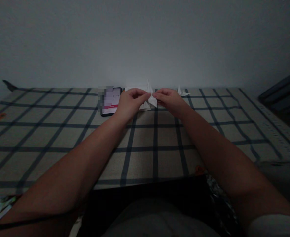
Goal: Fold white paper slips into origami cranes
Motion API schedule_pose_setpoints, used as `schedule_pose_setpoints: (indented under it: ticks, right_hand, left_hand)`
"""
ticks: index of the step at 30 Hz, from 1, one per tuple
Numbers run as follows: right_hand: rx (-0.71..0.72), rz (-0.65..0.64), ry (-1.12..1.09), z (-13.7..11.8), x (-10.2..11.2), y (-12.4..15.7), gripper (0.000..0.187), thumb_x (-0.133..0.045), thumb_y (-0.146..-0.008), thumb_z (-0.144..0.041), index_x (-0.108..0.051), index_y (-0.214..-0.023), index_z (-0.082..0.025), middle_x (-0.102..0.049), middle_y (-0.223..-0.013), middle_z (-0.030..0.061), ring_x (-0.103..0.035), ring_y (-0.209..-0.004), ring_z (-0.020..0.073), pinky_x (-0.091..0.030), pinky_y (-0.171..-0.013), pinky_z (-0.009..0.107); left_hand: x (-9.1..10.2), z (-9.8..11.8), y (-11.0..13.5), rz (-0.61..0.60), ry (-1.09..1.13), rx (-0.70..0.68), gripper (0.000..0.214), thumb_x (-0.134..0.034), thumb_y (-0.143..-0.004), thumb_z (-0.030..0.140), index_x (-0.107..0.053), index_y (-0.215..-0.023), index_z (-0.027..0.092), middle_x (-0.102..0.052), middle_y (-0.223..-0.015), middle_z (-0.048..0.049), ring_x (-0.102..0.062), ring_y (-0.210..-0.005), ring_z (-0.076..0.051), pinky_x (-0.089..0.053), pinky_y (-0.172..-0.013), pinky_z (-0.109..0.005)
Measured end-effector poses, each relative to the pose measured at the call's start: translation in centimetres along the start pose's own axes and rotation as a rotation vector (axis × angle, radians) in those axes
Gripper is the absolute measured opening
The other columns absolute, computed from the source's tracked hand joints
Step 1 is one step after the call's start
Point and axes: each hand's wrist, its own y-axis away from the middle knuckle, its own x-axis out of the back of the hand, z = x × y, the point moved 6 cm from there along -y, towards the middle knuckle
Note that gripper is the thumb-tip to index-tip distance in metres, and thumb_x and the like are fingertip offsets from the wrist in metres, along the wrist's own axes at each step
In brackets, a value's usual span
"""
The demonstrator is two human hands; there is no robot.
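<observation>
Between my two hands, above the far side of the table, is a small folded white paper figure point(152, 98) with a thin point sticking up. My left hand point(132, 100) pinches its left side between thumb and fingers. From the right, my right hand point(168, 98) pinches the other side the same way. White sheets of paper point(145, 107) lie under and behind my left hand, partly covered by it. Beyond my right hand sits another folded white paper piece, shaped like an origami crane point(183, 92), partly hidden by the hand.
A phone point(111, 102) with a lit screen lies left of my left hand, part of it blurred out. The checked tablecloth point(145, 138) spreads over the table up to the pale wall point(145, 42). Something dark and slatted point(285, 98) stands at the right.
</observation>
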Motion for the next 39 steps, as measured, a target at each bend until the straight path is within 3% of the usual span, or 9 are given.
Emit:
schedule_pose_setpoints:
  ticks: [8,12,16,21,25,28,34,39]
  right_hand:
    - [0.081,0.043,0.020,-1.0,-0.1,0.4,0.045,-0.094,-0.070,-0.058,-0.072,-0.082,-0.021,-0.073,-0.082,0.0012,-0.068,-0.080,0.0146,-0.060,-0.079,0.029]
    - [0.102,0.046,0.009,-1.2,-0.1,0.4,0.047,-0.087,-0.078,-0.064,-0.075,-0.096,-0.022,-0.074,-0.089,0.0018,-0.070,-0.088,0.0155,-0.060,-0.080,0.028]
    - [0.116,0.001,0.019,-0.8,0.1,0.2,0.053,-0.089,-0.076,-0.059,-0.075,-0.113,-0.023,-0.076,-0.095,0.0029,-0.072,-0.090,0.0171,-0.062,-0.082,0.032]
    - [0.147,0.033,0.085,-0.3,0.5,0.0,0.048,-0.089,-0.074,-0.046,-0.077,-0.114,-0.022,-0.078,-0.097,0.0038,-0.073,-0.090,0.0178,-0.062,-0.086,0.035]
    - [0.201,0.080,0.184,-0.7,0.7,0.0,0.037,-0.089,-0.073,-0.038,-0.080,-0.104,-0.020,-0.078,-0.094,0.0041,-0.072,-0.090,0.0188,-0.062,-0.088,0.037]
    - [0.225,0.092,0.224,-0.9,0.7,0.0,0.028,-0.088,-0.074,-0.034,-0.080,-0.096,-0.020,-0.077,-0.090,0.0044,-0.072,-0.087,0.0191,-0.062,-0.088,0.038]
    - [0.253,0.108,0.281,-1.3,0.5,0.3,0.024,-0.088,-0.075,-0.035,-0.080,-0.092,-0.020,-0.077,-0.089,0.0052,-0.073,-0.087,0.0214,-0.062,-0.086,0.040]
    - [0.248,0.092,0.253,-1.5,0.5,0.3,0.021,-0.086,-0.075,-0.033,-0.079,-0.090,-0.020,-0.078,-0.089,0.0050,-0.073,-0.087,0.0213,-0.062,-0.087,0.040]
  left_hand:
    - [-0.5,-0.5,-0.4,-0.085,0.156,0.025,0.035,-0.090,-0.076,0.035,-0.062,-0.094,0.025,-0.069,-0.078,0.0023,-0.066,-0.069,-0.012,-0.054,-0.063,-0.024]
    - [-0.6,-0.7,-0.6,-0.113,0.189,0.056,0.043,-0.089,-0.078,0.047,-0.056,-0.097,0.028,-0.070,-0.080,0.0041,-0.070,-0.072,-0.013,-0.055,-0.064,-0.024]
    - [-0.5,-1.2,-0.7,-0.118,0.211,0.064,0.044,-0.090,-0.076,0.049,-0.057,-0.093,0.027,-0.070,-0.079,0.0046,-0.069,-0.071,-0.013,-0.054,-0.063,-0.024]
    - [0.5,-0.3,-0.9,-0.039,-0.026,-0.138,0.022,-0.088,-0.076,0.035,-0.073,-0.084,0.022,-0.076,-0.086,-0.0024,-0.069,-0.078,-0.016,-0.056,-0.074,-0.029]
    - [0.8,1.3,-0.5,-0.019,-0.297,-0.286,0.008,-0.080,-0.081,0.029,-0.082,-0.085,0.023,-0.082,-0.095,-0.0049,-0.072,-0.091,-0.020,-0.057,-0.083,-0.032]
    - [0.7,1.7,-0.1,-0.025,-0.355,-0.273,0.011,-0.076,-0.083,0.029,-0.084,-0.085,0.023,-0.083,-0.094,-0.0056,-0.073,-0.091,-0.021,-0.057,-0.082,-0.031]
    - [0.5,1.8,0.4,-0.037,-0.385,-0.265,0.031,-0.085,-0.082,0.051,-0.086,-0.088,0.021,-0.083,-0.091,-0.0086,-0.074,-0.079,-0.021,-0.058,-0.076,-0.032]
    - [0.6,1.2,0.2,-0.035,-0.372,-0.202,0.023,-0.082,-0.082,0.039,-0.085,-0.091,0.018,-0.083,-0.090,-0.0088,-0.075,-0.081,-0.022,-0.058,-0.076,-0.032]
